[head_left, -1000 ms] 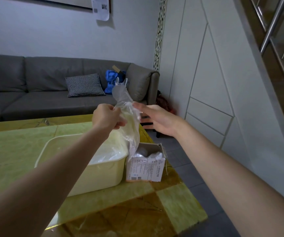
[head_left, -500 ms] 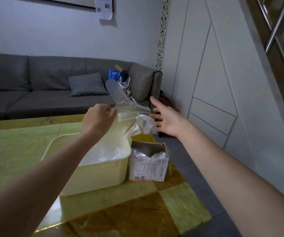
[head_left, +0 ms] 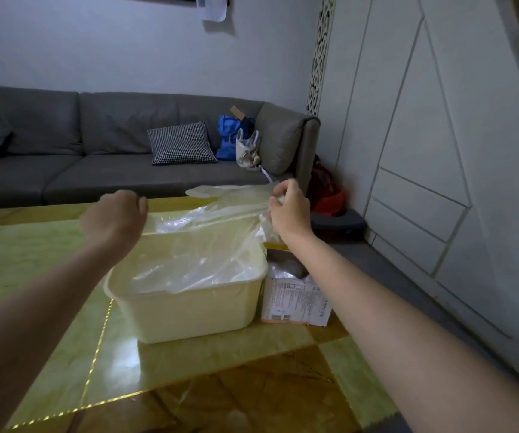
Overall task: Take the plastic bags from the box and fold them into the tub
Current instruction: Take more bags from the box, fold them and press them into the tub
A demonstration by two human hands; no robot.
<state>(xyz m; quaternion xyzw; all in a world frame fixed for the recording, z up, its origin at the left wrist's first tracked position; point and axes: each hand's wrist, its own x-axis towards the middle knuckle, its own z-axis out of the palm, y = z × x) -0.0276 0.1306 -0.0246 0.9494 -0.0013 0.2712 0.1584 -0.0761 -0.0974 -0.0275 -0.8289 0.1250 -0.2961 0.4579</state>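
Green-and-amber table (head_left: 49, 260), with a grey sofa (head_left: 95, 157) behind it, carries the cream tub (head_left: 189, 307); the cardboard box (head_left: 295, 304) touches the tub's right side. Above the tub, a clear plastic bag (head_left: 202, 242) is stretched, its long axis running left to right. Left hand (head_left: 114, 217) grips one end with curled fingers; right hand (head_left: 289, 207) pinches the other. Folding likely means bringing these ends together, the bag hanging directly over the tub.

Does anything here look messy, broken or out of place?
Nothing looks spilled or broken. The small cardboard box sits close to the green table's right edge, torn open, with crumpled plastic showing. The clear plastic bag is stretched between both hands over the cream plastic tub.
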